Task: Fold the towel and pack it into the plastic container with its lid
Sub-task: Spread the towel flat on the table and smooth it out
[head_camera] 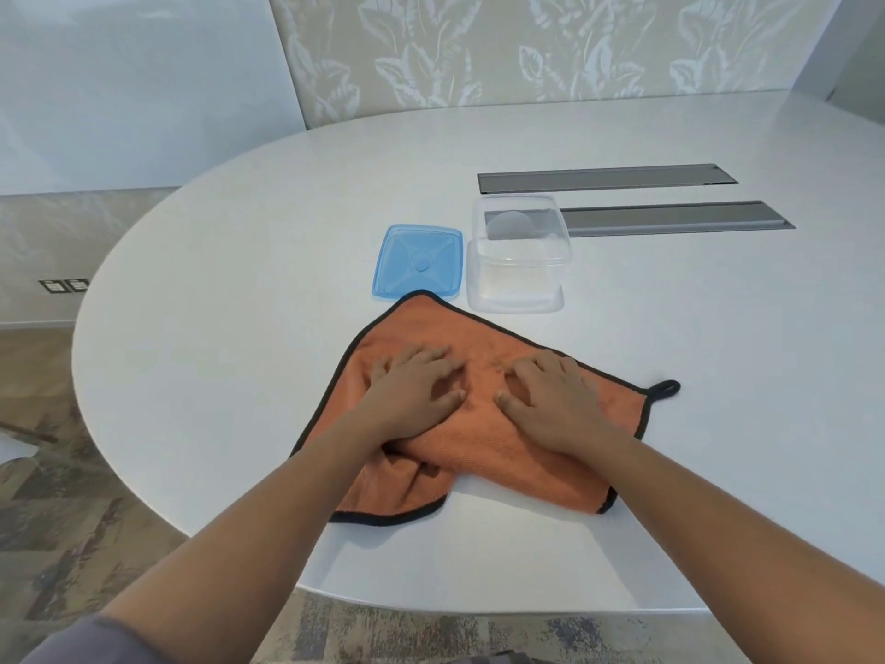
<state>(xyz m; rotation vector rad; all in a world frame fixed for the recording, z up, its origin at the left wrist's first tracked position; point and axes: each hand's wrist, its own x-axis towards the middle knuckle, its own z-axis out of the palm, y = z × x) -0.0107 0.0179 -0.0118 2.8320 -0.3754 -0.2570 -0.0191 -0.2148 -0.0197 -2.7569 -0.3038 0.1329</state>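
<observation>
An orange towel (431, 323) with black trim lies spread on the white table (239, 304), its near edge rumpled and partly doubled over, a black hanging loop at its right corner. My left hand (412, 390) and my right hand (550, 400) rest palm down on the towel's middle, fingers spread, side by side. Just beyond the towel stands a clear plastic container (519, 254), with nothing inside. Its blue lid (419, 262) lies flat on the table to the container's left, touching the towel's far corner.
Two grey cable-slot covers (606, 178) (675, 219) are set into the table behind and right of the container. The table's rounded edge curves near my body and off to the left, with patterned floor (72, 496) below.
</observation>
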